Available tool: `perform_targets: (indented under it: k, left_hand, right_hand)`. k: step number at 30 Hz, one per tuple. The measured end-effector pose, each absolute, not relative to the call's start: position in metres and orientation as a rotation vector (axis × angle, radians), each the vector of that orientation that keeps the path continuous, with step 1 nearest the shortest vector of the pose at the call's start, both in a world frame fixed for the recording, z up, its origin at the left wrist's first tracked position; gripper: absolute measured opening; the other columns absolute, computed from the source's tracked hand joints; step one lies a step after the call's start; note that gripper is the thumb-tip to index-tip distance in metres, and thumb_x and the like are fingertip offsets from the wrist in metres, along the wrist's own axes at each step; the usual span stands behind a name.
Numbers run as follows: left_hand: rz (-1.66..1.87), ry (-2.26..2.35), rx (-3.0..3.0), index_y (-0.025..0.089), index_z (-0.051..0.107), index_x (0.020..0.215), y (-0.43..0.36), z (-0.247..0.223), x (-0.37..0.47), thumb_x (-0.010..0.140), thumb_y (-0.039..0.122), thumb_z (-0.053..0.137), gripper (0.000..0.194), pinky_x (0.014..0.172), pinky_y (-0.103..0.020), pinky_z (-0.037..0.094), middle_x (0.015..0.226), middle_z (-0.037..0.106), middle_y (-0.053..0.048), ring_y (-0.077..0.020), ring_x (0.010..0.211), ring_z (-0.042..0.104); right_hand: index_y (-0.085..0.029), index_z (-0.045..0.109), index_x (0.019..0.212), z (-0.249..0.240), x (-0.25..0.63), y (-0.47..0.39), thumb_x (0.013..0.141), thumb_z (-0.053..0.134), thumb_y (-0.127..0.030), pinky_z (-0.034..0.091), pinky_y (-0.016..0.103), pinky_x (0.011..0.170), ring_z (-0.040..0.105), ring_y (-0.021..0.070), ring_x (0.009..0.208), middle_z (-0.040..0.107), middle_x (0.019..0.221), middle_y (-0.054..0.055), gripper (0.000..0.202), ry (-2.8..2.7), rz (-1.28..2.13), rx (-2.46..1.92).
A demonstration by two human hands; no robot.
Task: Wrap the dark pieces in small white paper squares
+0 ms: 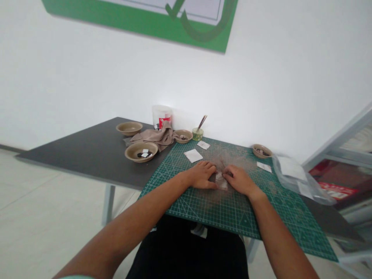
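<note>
A small pale square piece [221, 181] lies on the green cutting mat [186, 205], between my hands. My left hand [203, 175] rests flat with its fingers apart at the left edge of the piece. At its upper right, my right hand [236, 178] has its fingers pressed together over something too small to make out. Brown dust is spread over the mat around both hands. Two white squares, one nearer [193, 155] and one farther [203, 145], lie beyond my left hand.
At the left stand a bowl with black and white pieces [141, 152], another bowl [129, 128], a brown cloth [155, 135] and a clear tub [162, 116]. A green cup [197, 134] holds sticks. On the right are a small bowl [262, 151] and plastic bags [302, 180].
</note>
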State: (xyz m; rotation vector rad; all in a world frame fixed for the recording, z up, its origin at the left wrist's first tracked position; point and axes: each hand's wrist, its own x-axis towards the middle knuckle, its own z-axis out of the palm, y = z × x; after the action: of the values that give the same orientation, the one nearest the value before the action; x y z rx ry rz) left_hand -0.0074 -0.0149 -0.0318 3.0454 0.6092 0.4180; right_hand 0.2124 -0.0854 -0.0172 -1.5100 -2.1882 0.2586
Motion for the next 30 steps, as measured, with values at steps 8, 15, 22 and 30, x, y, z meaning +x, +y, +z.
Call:
perform_targets:
  k: [8,15,22,30]
  left_hand:
    - [0.404,0.617,3.048,0.018,0.054,0.124,-0.015,-0.032,-0.007,0.086,0.066,0.055,0.061,0.108,-0.044,0.033,0.138,0.051,-0.013,-0.0319,0.129,0.045]
    - [0.396,0.625,3.042,0.020,0.054,0.126,-0.014,-0.032,-0.007,0.085,0.068,0.055,0.063,0.106,-0.045,0.034,0.140,0.049,-0.012,-0.0323,0.128,0.045]
    - [0.381,0.624,3.037,0.018,0.054,0.124,-0.014,-0.033,-0.006,0.086,0.064,0.056,0.061,0.109,-0.045,0.032,0.141,0.048,-0.013,-0.0325,0.131,0.043]
    - [0.385,0.640,3.029,0.020,0.054,0.125,-0.015,-0.031,-0.007,0.084,0.068,0.055,0.064,0.108,-0.044,0.033,0.139,0.050,-0.012,-0.0316,0.129,0.044]
  right_hand:
    - [-0.021,0.068,0.089,-0.019,0.201,-0.092,0.090,0.060,-0.021,0.043,0.030,0.084,0.063,0.0181,0.090,0.070,0.095,0.004,0.008,-2.235,0.304,-1.440]
    - [-0.020,0.068,0.087,-0.015,0.213,-0.096,0.088,0.062,-0.021,0.043,0.030,0.075,0.062,0.0186,0.080,0.069,0.087,0.004,0.006,-2.213,0.287,-1.496]
    - [-0.020,0.068,0.092,-0.016,0.204,-0.092,0.091,0.059,-0.022,0.042,0.031,0.082,0.062,0.0193,0.088,0.070,0.095,0.006,0.009,-2.190,0.305,-1.501]
    - [-0.020,0.068,0.085,-0.011,0.210,-0.102,0.085,0.065,-0.020,0.043,0.026,0.071,0.062,0.0164,0.078,0.070,0.085,0.002,0.003,-2.217,0.412,-1.501]
